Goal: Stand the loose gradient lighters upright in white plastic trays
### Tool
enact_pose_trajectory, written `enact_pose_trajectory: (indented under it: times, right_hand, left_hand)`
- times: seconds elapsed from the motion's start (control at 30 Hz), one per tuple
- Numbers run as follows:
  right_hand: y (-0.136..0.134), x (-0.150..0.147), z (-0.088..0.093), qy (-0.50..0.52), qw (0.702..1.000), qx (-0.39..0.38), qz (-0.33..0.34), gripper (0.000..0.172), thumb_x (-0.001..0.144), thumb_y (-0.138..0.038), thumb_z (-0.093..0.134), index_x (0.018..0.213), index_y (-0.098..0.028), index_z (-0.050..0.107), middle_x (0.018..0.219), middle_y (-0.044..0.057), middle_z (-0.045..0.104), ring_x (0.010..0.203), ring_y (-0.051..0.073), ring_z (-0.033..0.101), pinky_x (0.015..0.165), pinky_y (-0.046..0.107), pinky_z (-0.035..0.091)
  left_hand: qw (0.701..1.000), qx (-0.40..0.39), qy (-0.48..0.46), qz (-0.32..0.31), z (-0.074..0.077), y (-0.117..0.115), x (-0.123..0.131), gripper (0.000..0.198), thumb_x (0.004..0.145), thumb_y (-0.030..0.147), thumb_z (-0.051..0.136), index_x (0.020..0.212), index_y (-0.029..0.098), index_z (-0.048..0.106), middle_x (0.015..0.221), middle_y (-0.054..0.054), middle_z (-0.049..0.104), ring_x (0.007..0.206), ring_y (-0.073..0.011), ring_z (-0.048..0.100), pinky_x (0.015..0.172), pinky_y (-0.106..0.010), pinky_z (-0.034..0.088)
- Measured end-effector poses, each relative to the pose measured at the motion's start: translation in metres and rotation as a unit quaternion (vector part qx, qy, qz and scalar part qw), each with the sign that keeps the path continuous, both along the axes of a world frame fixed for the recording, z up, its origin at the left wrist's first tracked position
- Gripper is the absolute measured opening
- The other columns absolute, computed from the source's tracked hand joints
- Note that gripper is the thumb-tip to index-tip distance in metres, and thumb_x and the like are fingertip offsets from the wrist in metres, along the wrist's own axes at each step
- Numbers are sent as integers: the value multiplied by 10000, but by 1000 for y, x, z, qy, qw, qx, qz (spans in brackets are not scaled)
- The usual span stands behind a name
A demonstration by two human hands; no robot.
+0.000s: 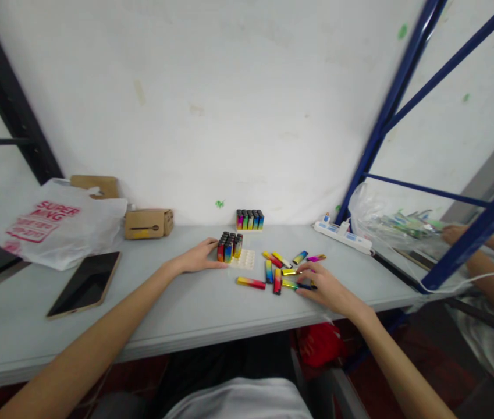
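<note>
Lighters with black tops stand upright in the left part of a white tray (pixel 243 260), whose right part shows bare holes. My left hand (pixel 198 256) is at the tray's left end, thumb in front and fingers behind, gripping it beside a group of upright lighters (pixel 228 251). To the right, several colourful lighters lie scattered, among them a red and yellow lighter (pixel 251 283) and a red lighter (pixel 277 281). My right hand (pixel 323 285) is over the right side of this scatter, its fingers and thumb closed around a lighter (pixel 290 284), partly hidden by the hand.
A filled block of lighters (pixel 249 220) stands by the wall. At left are a phone (pixel 85 284), a plastic bag (pixel 63 221) and a cardboard box (pixel 148 224). A power strip (pixel 343 235) and blue frame (pixel 456 241) are at right; another person's arms (pixel 486 267) show beyond.
</note>
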State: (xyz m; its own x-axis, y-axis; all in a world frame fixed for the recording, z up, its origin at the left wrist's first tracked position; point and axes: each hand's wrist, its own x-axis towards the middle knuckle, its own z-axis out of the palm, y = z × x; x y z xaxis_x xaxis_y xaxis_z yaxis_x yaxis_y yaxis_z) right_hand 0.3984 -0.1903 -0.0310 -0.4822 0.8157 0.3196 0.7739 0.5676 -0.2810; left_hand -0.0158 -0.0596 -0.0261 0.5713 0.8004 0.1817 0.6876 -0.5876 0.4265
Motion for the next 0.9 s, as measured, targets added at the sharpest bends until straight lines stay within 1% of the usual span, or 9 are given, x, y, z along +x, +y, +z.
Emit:
enact_pose_trajectory:
  times: [0.1, 0.2, 0.3, 0.43, 0.53, 0.63, 0.7, 0.77, 0.9]
  right_hand:
    - [5, -3, 7, 29, 1000, -12, -2, 176, 926, -362, 652, 1022, -220, 691, 1165, 99, 666, 1107, 253, 620, 989, 402, 477]
    - [15, -8, 23, 115, 992, -40, -19, 250, 940, -431, 630, 1057, -210, 645, 956, 62, 706, 860, 205, 661, 799, 333, 511]
    - [33, -14, 37, 242, 968, -58, -16, 351, 911, -523, 645, 1060, -206, 619, 747, 1, 648, 628, 151, 592, 614, 276, 459]
    - [74, -42, 51, 436, 898, -62, -7, 427, 790, -569, 753, 960, -189, 655, 699, -13, 599, 600, 126, 530, 582, 260, 422]
    - [107, -81, 64, 581, 810, -74, -4, 457, 763, -637, 735, 835, -194, 646, 717, -6, 582, 651, 125, 530, 587, 245, 429]
    - [126, -126, 72, 635, 757, -149, 49, 508, 755, -699, 708, 826, -210, 589, 725, -13, 576, 658, 125, 548, 600, 246, 471]
    - [128, -152, 69, 629, 749, -184, 95, 524, 763, -720, 686, 855, -225, 541, 725, -21, 584, 631, 124, 551, 585, 253, 479]
    - [124, -169, 61, 599, 761, -216, 130, 527, 780, -731, 657, 913, -240, 518, 650, -53, 528, 538, 107, 485, 524, 240, 440]
    - [112, -178, 41, 546, 796, -244, 91, 539, 768, -740, 649, 860, -247, 450, 548, -117, 276, 421, 58, 211, 402, 185, 206]
  left_hand:
    - [1000, -1, -5, 1, 0, 0, 0, 857, 738, 745, 686, 1349, 152, 593, 1422, -166, 561, 1289, -376, 544, 1148, -452, 399]
    - [1000, 3, -14, 0, -1, 0, 1, 845, 727, 747, 692, 1328, 157, 610, 1409, -157, 577, 1276, -379, 555, 1143, -453, 406]
    - [1000, 8, -15, -2, -2, 0, 1, 832, 728, 742, 691, 1311, 152, 621, 1399, -157, 584, 1277, -379, 556, 1148, -444, 402]
    - [1000, 7, -10, -2, -2, 0, 1, 838, 736, 731, 691, 1323, 139, 609, 1397, -168, 578, 1272, -372, 562, 1144, -437, 406]
    - [1000, 7, -8, -6, -2, 1, 0, 830, 741, 729, 689, 1322, 141, 606, 1405, -170, 569, 1277, -367, 556, 1145, -438, 405]
    - [1000, 13, -11, -13, -3, 1, 1, 805, 744, 726, 690, 1308, 158, 612, 1396, -157, 580, 1274, -362, 554, 1144, -442, 404]
    - [1000, 14, -14, -15, -3, 0, 1, 799, 744, 726, 691, 1304, 162, 613, 1388, -153, 587, 1272, -364, 553, 1145, -448, 400]
    - [1000, 11, -15, -17, -3, 1, 1, 807, 748, 728, 685, 1312, 157, 605, 1391, -161, 581, 1276, -363, 548, 1147, -452, 395]
    - [1000, 9, -15, -20, -6, 3, 1, 832, 746, 745, 676, 1320, 147, 601, 1398, -171, 569, 1282, -361, 540, 1146, -439, 394]
